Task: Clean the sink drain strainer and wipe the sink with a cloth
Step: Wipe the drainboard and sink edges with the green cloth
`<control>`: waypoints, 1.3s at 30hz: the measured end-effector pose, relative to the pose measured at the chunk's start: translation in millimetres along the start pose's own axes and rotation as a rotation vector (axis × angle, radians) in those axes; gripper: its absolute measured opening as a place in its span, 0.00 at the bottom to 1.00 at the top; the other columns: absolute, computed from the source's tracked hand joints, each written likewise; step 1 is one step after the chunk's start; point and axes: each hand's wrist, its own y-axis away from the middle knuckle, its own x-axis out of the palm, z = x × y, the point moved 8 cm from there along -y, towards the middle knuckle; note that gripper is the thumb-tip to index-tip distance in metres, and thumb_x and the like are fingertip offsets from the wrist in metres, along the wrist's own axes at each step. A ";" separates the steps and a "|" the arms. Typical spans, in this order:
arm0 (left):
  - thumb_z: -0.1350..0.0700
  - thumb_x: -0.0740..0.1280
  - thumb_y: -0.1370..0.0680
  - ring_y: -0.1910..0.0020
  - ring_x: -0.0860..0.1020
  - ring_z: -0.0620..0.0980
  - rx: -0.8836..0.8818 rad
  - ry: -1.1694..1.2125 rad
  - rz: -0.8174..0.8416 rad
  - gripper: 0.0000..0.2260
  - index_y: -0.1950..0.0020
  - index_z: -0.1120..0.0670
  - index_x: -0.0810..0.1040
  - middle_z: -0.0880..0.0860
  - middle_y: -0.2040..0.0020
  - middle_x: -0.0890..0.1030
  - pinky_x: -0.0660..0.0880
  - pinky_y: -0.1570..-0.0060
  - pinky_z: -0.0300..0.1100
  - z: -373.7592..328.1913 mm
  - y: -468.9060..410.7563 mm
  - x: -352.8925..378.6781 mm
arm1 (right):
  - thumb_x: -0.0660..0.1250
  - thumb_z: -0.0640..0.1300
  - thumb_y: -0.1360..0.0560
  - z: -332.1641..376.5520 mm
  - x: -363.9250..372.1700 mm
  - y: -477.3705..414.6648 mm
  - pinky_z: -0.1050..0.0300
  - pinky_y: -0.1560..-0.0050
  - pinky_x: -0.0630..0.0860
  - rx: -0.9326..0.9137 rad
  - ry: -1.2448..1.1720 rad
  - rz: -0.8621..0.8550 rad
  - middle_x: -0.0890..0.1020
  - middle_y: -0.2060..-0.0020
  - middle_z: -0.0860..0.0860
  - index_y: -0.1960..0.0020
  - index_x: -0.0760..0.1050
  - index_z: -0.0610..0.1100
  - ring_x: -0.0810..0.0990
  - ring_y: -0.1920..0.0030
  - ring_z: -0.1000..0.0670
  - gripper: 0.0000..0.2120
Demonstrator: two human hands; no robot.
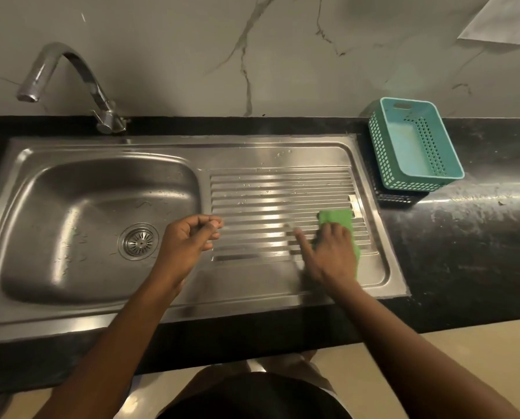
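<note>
The right hand (331, 252) presses the green cloth (337, 220) flat, fingers spread; wipe along the drainboard (267, 201) ribs. The left hand (189, 240) hovers empty, fingers loosely curled.

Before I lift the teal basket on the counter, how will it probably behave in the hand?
The teal basket looks like thin perforated plastic and appears empty, so it is probably light and fairly stiff. It rests tilted on a dark basket beneath it, so a push may slide or tip it rather than move it cleanly.
</note>
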 end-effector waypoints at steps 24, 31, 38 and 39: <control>0.55 0.70 0.18 0.46 0.87 0.53 0.034 -0.033 0.063 0.06 0.45 0.50 0.87 0.50 0.47 0.89 0.81 0.42 0.54 5.0 -7.9 15.4 | 0.44 0.74 0.19 -60.5 18.0 26.0 0.40 0.17 0.50 0.039 -0.205 0.110 0.52 0.15 0.49 0.15 0.50 0.49 0.50 0.16 0.47 0.42; 0.58 0.69 0.17 0.44 0.86 0.56 0.013 0.002 0.037 0.08 0.41 0.57 0.85 0.54 0.46 0.89 0.80 0.41 0.53 4.8 -1.8 19.6 | 0.44 0.77 0.22 112.0 50.3 75.9 0.41 0.17 0.43 -0.201 -0.289 0.249 0.45 0.15 0.48 0.15 0.44 0.47 0.39 0.16 0.48 0.48; 0.57 0.69 0.17 0.46 0.87 0.51 0.018 -0.005 0.044 0.06 0.45 0.54 0.86 0.51 0.48 0.89 0.81 0.43 0.49 -3.3 0.0 22.7 | 0.43 0.71 0.19 194.4 64.2 105.4 0.42 0.17 0.45 -0.650 -0.120 0.336 0.49 0.15 0.47 0.15 0.48 0.45 0.42 0.16 0.49 0.41; 0.57 0.69 0.18 0.47 0.87 0.51 0.019 0.005 0.038 0.06 0.46 0.54 0.86 0.52 0.48 0.90 0.80 0.43 0.50 -3.7 -1.4 22.5 | 0.45 0.69 0.17 178.4 60.2 102.1 0.43 0.17 0.47 -0.690 -0.088 0.305 0.51 0.15 0.47 0.15 0.50 0.45 0.45 0.15 0.49 0.39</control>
